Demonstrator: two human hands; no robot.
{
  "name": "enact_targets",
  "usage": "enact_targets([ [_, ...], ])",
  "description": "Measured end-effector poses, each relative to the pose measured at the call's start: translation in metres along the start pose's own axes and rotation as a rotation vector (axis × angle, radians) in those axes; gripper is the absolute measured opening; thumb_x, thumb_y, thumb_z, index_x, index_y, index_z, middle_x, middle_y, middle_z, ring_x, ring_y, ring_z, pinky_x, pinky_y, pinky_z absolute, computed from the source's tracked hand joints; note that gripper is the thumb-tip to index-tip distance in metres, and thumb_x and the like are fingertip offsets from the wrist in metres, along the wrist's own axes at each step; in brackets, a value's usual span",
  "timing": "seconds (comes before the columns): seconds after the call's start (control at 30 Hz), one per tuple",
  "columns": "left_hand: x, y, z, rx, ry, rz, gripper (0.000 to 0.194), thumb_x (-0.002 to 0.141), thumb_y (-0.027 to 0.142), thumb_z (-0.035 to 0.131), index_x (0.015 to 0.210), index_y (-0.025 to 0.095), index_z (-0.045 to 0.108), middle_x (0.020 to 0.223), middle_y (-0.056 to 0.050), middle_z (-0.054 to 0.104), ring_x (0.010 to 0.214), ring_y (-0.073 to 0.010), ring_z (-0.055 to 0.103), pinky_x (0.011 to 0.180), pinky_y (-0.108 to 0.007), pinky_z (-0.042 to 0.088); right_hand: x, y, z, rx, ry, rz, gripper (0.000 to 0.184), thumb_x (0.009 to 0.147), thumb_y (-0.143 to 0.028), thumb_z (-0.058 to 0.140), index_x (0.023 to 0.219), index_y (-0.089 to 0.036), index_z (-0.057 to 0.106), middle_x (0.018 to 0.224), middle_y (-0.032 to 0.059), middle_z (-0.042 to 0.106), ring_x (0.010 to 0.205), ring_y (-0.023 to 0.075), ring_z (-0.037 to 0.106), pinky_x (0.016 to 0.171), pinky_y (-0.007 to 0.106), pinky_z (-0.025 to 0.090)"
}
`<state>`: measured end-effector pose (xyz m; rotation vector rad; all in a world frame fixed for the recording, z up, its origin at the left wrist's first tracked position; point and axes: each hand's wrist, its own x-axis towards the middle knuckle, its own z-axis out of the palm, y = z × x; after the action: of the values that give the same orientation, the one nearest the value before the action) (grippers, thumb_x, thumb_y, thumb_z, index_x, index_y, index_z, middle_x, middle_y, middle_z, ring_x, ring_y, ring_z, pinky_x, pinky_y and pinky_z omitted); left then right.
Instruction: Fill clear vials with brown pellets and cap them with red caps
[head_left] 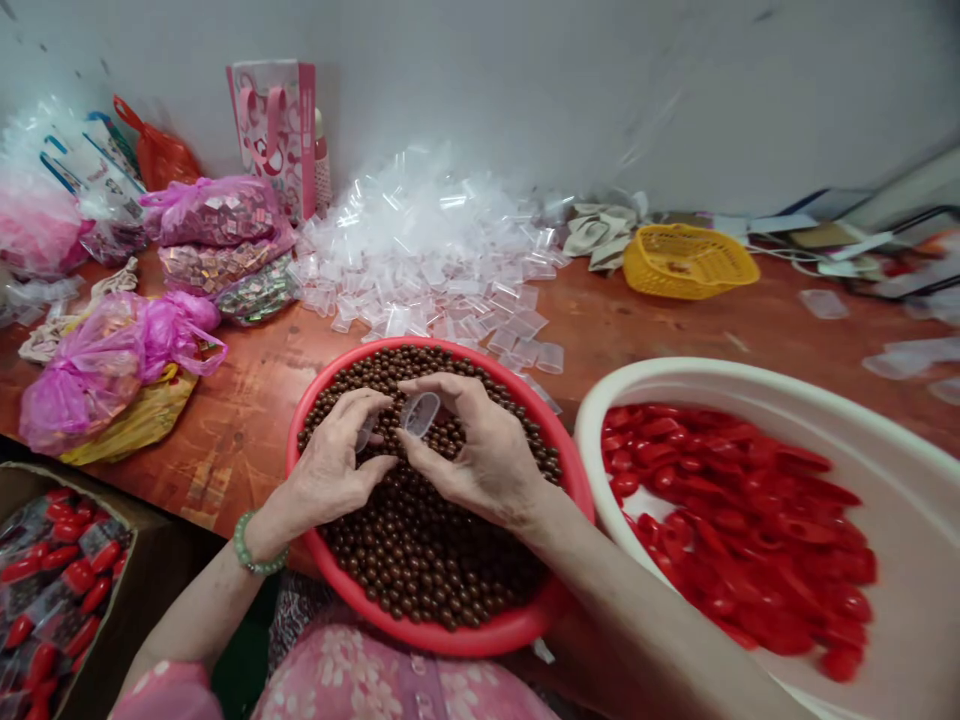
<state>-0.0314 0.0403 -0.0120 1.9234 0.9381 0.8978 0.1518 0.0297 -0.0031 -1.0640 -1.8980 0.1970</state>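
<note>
A red basin [495, 640] full of small round brown balls [439, 550] is in front of me. Over the balls, my right hand [484, 455] grips a clear plastic container [420, 413] between thumb and fingers, its oval open end showing. Close beside it, my left hand [334, 460] curls its fingers round another clear container [365, 433], partly hidden by the fingers. The two hands are apart, fingertips facing each other. Whether balls lie inside either container is hard to make out.
Behind the basin, clear containers [442, 260] are heaped on the wooden table [232, 440]. At right, a white basin [652, 370] holds red plastic pieces [735, 530]. A yellow basket [690, 262], pink bags [97, 360] and a cardboard box [150, 530] with red-capped containers stand around.
</note>
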Motion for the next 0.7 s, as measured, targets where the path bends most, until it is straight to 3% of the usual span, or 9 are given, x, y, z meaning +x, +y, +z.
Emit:
enact_targets([
  [0.17, -0.003, -0.005, -0.005, -0.035, 0.015, -0.052, 0.038, 0.088, 0.011, 0.052, 0.124, 0.020, 0.052, 0.126, -0.012, 0.060, 0.119, -0.0225, 0.060, 0.103, -0.041, 0.054, 0.000, 0.000, -0.009, 0.073, -0.043, -0.013, 0.041, 0.083, -0.020, 0.064, 0.122, -0.022, 0.054, 0.112, 0.0096, 0.069, 0.102, 0.0226, 0.067, 0.091, 0.039, 0.056],
  [0.3, -0.003, -0.002, -0.003, -0.154, 0.055, -0.151, 0.037, 0.091, 0.017, 0.051, 0.128, 0.021, 0.046, 0.132, -0.013, 0.053, 0.112, -0.0210, 0.063, 0.087, -0.035, 0.061, -0.005, -0.002, -0.010, 0.428, -0.062, 0.302, 0.041, 0.086, -0.023, 0.065, 0.125, -0.024, 0.052, 0.121, 0.0093, 0.067, 0.111, 0.0209, 0.065, 0.098, 0.039, 0.053],
  [0.43, -0.003, -0.001, 0.000, -0.302, 0.117, -0.287, 0.029, 0.089, 0.024, 0.055, 0.115, 0.020, 0.043, 0.114, -0.009, 0.058, 0.097, -0.0170, 0.068, 0.072, -0.028, 0.062, -0.005, -0.002, -0.013, 0.870, -0.047, 0.641, 0.050, 0.087, -0.034, 0.064, 0.133, -0.026, 0.047, 0.122, 0.0097, 0.069, 0.105, 0.0222, 0.069, 0.090, 0.040, 0.057],
  [0.57, -0.003, -0.002, -0.002, -0.347, 0.144, -0.338, 0.038, 0.084, 0.027, 0.065, 0.114, 0.020, 0.043, 0.100, -0.005, 0.066, 0.084, -0.0157, 0.069, 0.060, -0.022, 0.058, -0.001, 0.001, -0.016, 1.079, 0.025, 0.763, 0.044, 0.087, -0.037, 0.060, 0.128, -0.023, 0.053, 0.112, 0.0111, 0.073, 0.094, 0.0227, 0.072, 0.070, 0.034, 0.060],
  [0.7, -0.003, 0.006, -0.003, -0.302, 0.055, -0.200, 0.030, 0.081, 0.027, 0.070, 0.107, 0.019, 0.056, 0.092, -0.005, 0.071, 0.080, -0.0152, 0.069, 0.068, -0.025, 0.057, 0.001, 0.004, -0.014, 1.128, 0.053, 0.851, 0.036, 0.088, -0.036, 0.055, 0.121, -0.021, 0.059, 0.113, 0.0115, 0.072, 0.095, 0.0213, 0.072, 0.077, 0.035, 0.061],
])
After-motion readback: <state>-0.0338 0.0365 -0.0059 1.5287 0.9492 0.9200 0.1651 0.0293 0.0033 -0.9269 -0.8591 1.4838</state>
